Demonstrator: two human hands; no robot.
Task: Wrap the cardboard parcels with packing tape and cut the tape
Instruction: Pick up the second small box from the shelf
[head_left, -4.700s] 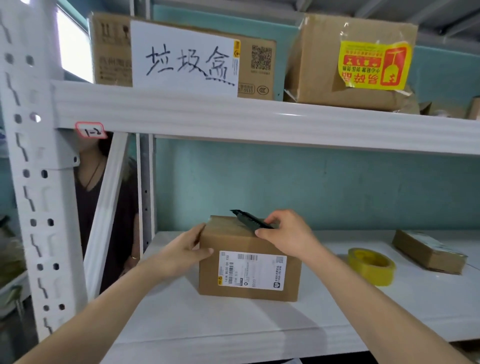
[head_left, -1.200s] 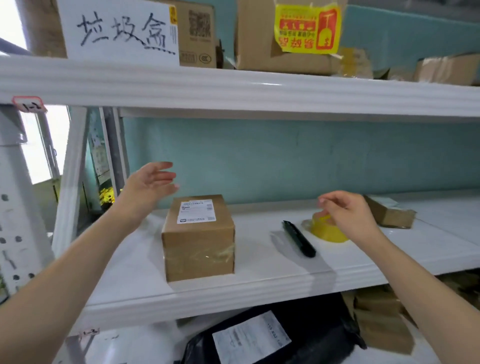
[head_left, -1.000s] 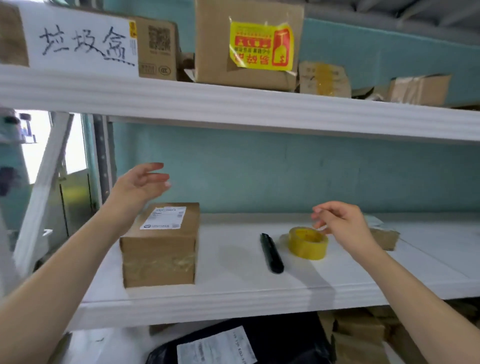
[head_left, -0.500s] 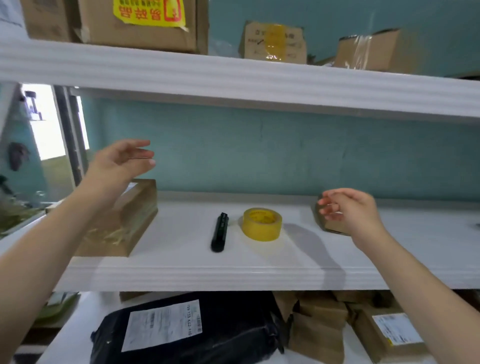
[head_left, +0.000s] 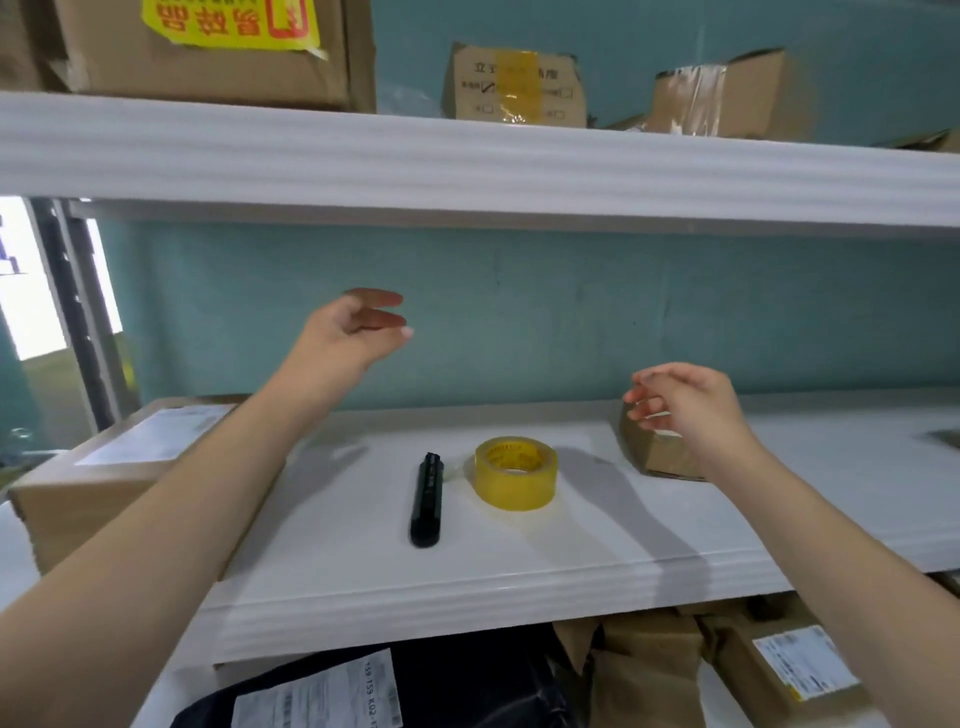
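A taped cardboard parcel (head_left: 93, 467) with a white label on top stands at the left end of the white shelf (head_left: 519, 551), partly behind my left forearm. A roll of yellow packing tape (head_left: 515, 473) lies flat mid-shelf, with a black cutter (head_left: 427, 500) just left of it. A smaller cardboard parcel (head_left: 652, 452) lies to the right, partly hidden by my right hand (head_left: 685, 405), which hovers above it with fingers loosely curled and empty. My left hand (head_left: 353, 332) is raised in the air above the shelf, fingers relaxed, holding nothing.
An upper shelf (head_left: 467, 166) runs overhead with several cardboard boxes (head_left: 514, 85) on it. Below the work shelf lie a black mailer bag (head_left: 415, 686) with a white label and several brown parcels (head_left: 779, 670). A teal wall closes the back.
The view has swung right, so the labelled parcel sits further left and the tape and cutter are centred. My right hand has moved over the small parcel; my left hand stays raised and empty.
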